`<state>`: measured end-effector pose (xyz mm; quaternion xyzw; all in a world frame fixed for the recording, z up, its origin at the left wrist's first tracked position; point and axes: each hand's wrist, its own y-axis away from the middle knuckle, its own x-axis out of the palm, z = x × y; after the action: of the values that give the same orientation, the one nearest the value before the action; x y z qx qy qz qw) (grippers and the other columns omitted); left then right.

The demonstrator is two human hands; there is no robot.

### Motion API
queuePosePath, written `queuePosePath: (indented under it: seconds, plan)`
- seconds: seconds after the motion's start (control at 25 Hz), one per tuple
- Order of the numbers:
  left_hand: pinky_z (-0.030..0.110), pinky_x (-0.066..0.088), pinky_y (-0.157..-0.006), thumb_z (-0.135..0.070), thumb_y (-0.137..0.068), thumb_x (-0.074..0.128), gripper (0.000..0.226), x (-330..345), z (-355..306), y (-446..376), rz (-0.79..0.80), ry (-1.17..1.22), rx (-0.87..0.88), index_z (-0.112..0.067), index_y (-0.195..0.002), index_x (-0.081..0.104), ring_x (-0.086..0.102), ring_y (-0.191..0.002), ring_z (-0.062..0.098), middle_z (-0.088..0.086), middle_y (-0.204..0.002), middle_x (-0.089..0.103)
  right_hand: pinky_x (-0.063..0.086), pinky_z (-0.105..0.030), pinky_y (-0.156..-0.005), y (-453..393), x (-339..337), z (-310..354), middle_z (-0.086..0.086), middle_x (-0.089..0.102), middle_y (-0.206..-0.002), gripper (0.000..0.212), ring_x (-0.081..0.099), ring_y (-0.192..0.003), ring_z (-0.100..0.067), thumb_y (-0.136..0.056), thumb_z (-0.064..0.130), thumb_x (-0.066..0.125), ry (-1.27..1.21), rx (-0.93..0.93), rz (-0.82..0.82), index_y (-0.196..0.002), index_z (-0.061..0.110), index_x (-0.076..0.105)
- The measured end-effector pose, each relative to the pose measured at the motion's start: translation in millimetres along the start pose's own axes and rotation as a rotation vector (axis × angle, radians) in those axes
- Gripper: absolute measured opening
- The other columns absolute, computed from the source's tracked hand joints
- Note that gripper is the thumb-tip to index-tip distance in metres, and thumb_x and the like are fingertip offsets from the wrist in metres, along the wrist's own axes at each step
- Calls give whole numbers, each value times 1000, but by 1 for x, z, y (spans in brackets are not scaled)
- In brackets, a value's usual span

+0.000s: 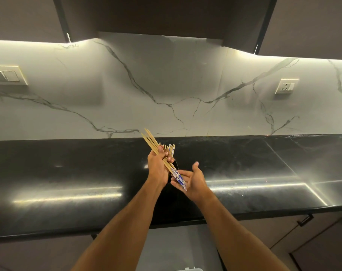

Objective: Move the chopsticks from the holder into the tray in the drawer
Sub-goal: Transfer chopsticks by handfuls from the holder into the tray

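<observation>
My left hand point(158, 165) is shut on a bundle of wooden chopsticks point(152, 141) with blue-and-white patterned ends. The bundle slants from upper left down to lower right. Its patterned ends point(179, 178) rest against the fingers of my right hand point(193, 181), which is open with the palm turned up. Behind my left hand, more chopsticks point(171, 148) stand upright in a dark holder point(176, 165) that is mostly hidden by my hands. The drawer shows only as a pale sliver point(189, 269) at the bottom edge; its tray is not visible.
A glossy black countertop point(68, 173) runs across the view, backed by a white marble wall point(166, 85). A switch plate point(8, 75) sits at left, a socket point(286, 86) at right. Dark cabinets hang above. A drawer handle point(305, 220) is at lower right.
</observation>
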<state>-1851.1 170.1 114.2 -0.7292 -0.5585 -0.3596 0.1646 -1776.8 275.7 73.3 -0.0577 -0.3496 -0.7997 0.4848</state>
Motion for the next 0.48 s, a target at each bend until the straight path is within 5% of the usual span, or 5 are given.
queuePosePath:
  seconds: [0.08, 0.24, 0.32, 0.48]
  plan:
    - [33, 49, -63, -15, -109, 43, 15, 0, 4, 1, 19, -60, 30, -9, -101, 55, 48, -59, 16, 5, -71, 52, 48, -57, -104, -3, 1, -5, -35, 66, -121, 99, 63, -116, -46, -97, 73, 23, -279, 156, 69, -123, -16, 57]
    - [32, 54, -63, -18, -108, 47, 15, -3, 17, 3, 48, -79, 12, -10, -100, 57, 53, -59, 15, 4, -71, 56, 51, -58, -96, -6, 22, 3, -38, 65, -119, 101, 62, -115, -48, -98, 72, 23, -560, 165, 110, -121, -21, 57]
    - [32, 55, -64, -18, -108, 47, 16, -5, 18, 2, 45, -59, 2, -11, -98, 57, 53, -59, 15, 5, -71, 55, 53, -57, -94, -7, 26, 10, -32, 68, -119, 88, 65, -112, -44, -101, 67, 27, -400, 90, 25, -122, -12, 60]
    - [37, 58, -71, -18, -108, 44, 17, -11, 14, -3, 27, -36, 19, -10, -100, 56, 56, -62, 17, 4, -71, 55, 57, -33, -74, -5, 19, 13, -10, 76, -92, 48, 72, -81, -19, -106, 47, 43, 523, -385, -93, -107, 9, 71]
